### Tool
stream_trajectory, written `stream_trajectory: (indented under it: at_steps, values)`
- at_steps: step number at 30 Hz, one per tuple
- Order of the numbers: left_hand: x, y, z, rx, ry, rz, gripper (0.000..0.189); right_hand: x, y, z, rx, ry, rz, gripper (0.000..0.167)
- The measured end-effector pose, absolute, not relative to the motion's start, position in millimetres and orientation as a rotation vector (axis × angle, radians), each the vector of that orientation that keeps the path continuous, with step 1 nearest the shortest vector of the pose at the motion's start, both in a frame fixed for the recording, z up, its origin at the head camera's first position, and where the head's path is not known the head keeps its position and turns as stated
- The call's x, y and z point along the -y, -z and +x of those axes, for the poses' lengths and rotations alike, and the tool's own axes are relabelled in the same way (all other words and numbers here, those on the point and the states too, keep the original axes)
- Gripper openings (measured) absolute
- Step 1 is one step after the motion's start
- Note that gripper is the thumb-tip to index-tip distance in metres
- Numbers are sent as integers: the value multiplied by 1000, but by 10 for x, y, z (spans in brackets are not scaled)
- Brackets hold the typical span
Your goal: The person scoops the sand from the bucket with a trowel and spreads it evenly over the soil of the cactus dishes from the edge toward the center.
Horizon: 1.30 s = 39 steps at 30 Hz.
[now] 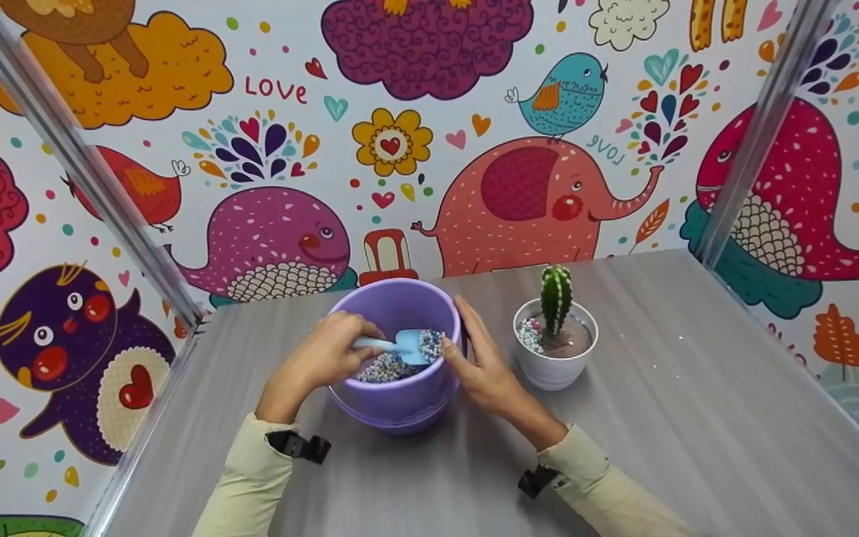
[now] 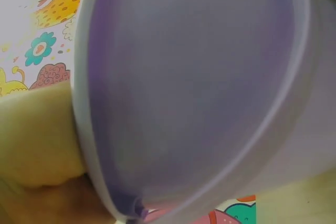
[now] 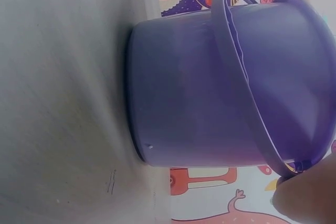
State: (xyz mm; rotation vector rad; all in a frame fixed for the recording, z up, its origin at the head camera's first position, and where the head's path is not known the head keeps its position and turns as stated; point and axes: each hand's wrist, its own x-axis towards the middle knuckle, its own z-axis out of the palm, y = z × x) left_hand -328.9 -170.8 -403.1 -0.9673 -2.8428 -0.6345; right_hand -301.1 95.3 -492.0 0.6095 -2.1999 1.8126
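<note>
A purple bucket (image 1: 400, 410) stands on the table with small multicoloured pebbles (image 1: 385, 368) inside. My left hand (image 1: 334, 349) reaches over the rim and grips the handle of a light blue toy shovel (image 1: 408, 347), whose blade carries some pebbles within the bucket's mouth. On the bucket's right side, my right hand (image 1: 488, 377) holds the rim, thumb at the edge and fingers along the outer wall. The bucket wall (image 2: 199, 87) fills most of the left wrist view and hides the shovel. In the right wrist view, the bucket's handle (image 3: 241, 82) hangs against its side.
To the right of the bucket, a white pot (image 1: 552, 369) holds a green cactus (image 1: 556, 298), with brown soil and a patch of coloured pebbles on its left. A few white specks lie on the grey table (image 1: 668, 418). Patterned panels stand behind and at both sides.
</note>
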Motion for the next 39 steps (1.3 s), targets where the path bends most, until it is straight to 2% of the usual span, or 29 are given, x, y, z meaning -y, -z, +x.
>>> stream_trajectory:
  at_steps: [27,39]
  values:
    - [1833,3996,-3195,2850,758,-762,18,-974,4908,-3010,2181,-1847,645,75]
    - [1864,4081,-3168,2758,789,-785,17,-1058,4887,-3019,2201,-1935,675,78]
